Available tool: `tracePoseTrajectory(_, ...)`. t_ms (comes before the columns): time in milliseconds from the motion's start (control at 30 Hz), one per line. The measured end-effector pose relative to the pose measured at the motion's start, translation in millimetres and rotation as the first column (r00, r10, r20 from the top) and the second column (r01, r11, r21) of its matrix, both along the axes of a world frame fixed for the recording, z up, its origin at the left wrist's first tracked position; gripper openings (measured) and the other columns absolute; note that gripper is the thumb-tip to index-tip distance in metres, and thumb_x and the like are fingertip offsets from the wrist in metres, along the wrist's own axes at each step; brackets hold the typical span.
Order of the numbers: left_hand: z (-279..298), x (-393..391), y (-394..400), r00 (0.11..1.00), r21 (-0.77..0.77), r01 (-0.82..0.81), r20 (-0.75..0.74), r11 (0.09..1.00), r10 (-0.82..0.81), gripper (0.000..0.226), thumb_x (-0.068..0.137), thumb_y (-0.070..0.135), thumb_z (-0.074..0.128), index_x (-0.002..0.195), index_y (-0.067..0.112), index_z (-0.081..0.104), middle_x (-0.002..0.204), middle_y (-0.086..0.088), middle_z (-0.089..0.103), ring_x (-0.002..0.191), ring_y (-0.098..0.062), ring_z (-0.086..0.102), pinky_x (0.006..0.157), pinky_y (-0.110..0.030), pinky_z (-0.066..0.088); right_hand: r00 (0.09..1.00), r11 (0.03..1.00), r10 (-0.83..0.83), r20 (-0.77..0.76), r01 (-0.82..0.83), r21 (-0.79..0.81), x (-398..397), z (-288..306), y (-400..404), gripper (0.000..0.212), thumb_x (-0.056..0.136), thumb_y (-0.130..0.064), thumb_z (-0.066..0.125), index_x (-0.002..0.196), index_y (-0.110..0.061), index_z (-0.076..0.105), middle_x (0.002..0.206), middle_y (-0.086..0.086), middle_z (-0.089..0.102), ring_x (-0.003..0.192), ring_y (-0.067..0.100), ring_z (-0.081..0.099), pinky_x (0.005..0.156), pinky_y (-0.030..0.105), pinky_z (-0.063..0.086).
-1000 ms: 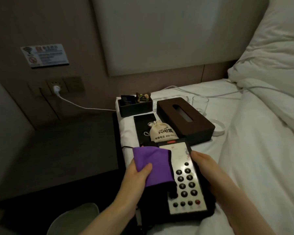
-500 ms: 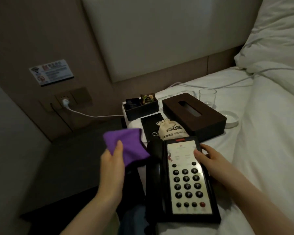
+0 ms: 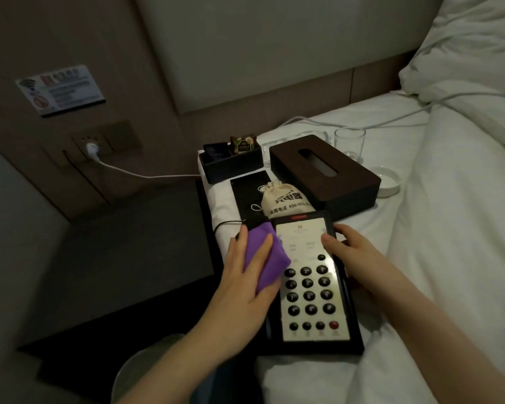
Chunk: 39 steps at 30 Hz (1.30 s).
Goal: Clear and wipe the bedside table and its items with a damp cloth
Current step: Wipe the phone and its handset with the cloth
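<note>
We note the telephone (image 3: 309, 284) lying flat on the white bed sheet (image 3: 438, 228), our landmark. Left hand (image 3: 245, 281) grips the purple cloth (image 3: 264, 258), thumb curled over it, pressing it on the telephone's left edge. Right hand (image 3: 353, 252) holds the telephone's right edge, fingers curled round it. Beyond the telephone: cloth pouch (image 3: 285, 199), dark tissue box (image 3: 324, 170); the bedside table (image 3: 129, 258) lies left

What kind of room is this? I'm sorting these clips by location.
Most likely a hotel guest room: a Wi-Fi and no-smoking notice on the wall, a desk phone with printed service labels, and a small tray of tea sachets beside a tissue box on the white bed.
</note>
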<state>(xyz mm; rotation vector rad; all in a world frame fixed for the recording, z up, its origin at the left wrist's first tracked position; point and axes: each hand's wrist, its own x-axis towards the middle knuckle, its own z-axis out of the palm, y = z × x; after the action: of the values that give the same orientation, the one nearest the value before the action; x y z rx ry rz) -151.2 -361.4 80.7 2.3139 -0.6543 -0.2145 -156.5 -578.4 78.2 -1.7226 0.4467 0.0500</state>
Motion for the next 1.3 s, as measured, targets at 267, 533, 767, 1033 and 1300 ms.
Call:
tracePoseTrajectory(267,12.9,0.7,-13.6,0.95,0.409,-0.1,0.31,0.907,-0.035,0.06,0.094,0.062,0.012,0.149,0.046,-0.002,0.154,0.019,-0.03,0.14,-0.003,-0.031,0.114,-0.031,-0.008,1.0,0.999,-0.004,-0.009,0.005,0.043,4.2,-3.5,-1.3,0.037,0.096,-0.038,0.054,0.131,-0.028,0.049,0.102,0.003,0.071,0.092,0.022,0.07,0.087,0.047,0.056)
tracePoseTrajectory(533,29.5,41.7,-97.6,0.983,0.508,-0.024,0.167,0.861,-0.071,0.056,0.101,0.045,0.013,0.153,0.025,0.016,0.162,-0.006,-0.003,0.148,-0.02,-0.009,0.12,-0.041,-0.004,1.0,0.99,-0.008,-0.006,0.009,0.142,6.2,-4.4,-6.6,0.035,0.098,-0.036,0.051,0.13,-0.024,0.057,0.094,-0.001,0.072,0.082,0.012,0.068,0.073,0.035,0.057)
tracePoseTrajectory(767,-4.0,-31.7,-79.3,0.976,0.402,0.007,0.197,0.916,-0.094,0.064,0.098,0.051,0.016,0.137,0.046,-0.035,0.154,0.006,-0.034,0.139,-0.014,-0.035,0.115,-0.039,-0.018,0.998,0.923,-0.002,-0.07,0.029,0.383,2.7,-6.8,-21.9,0.035,0.099,-0.046,0.045,0.091,-0.027,0.073,0.065,0.001,0.07,0.057,0.011,0.068,0.052,0.031,0.057)
tracePoseTrajectory(1033,-3.2,-68.0,-65.8,0.977,0.45,0.065,0.154,0.891,-0.149,0.067,0.096,0.056,0.016,0.121,0.056,-0.046,0.147,0.009,-0.044,0.133,-0.014,-0.044,0.112,-0.038,-0.022,0.997,0.951,0.004,-0.079,0.021,0.307,3.5,-5.1,-19.8,0.045,0.1,-0.054,0.036,0.127,-0.028,0.061,0.084,0.006,0.066,0.058,0.01,0.066,0.044,0.022,0.049)
tracePoseTrajectory(1300,17.2,31.1,-115.7,0.996,0.46,-0.082,0.052,0.884,0.065,0.062,0.098,0.056,0.017,0.151,0.035,-0.008,0.159,-0.005,-0.023,0.144,-0.024,-0.025,0.115,-0.041,-0.014,0.998,0.94,-0.004,-0.056,0.023,0.34,5.0,-8.0,-18.5,0.046,0.101,-0.052,0.036,0.12,-0.02,0.064,0.057,-0.004,0.067,0.048,0.006,0.063,0.043,0.023,0.049)
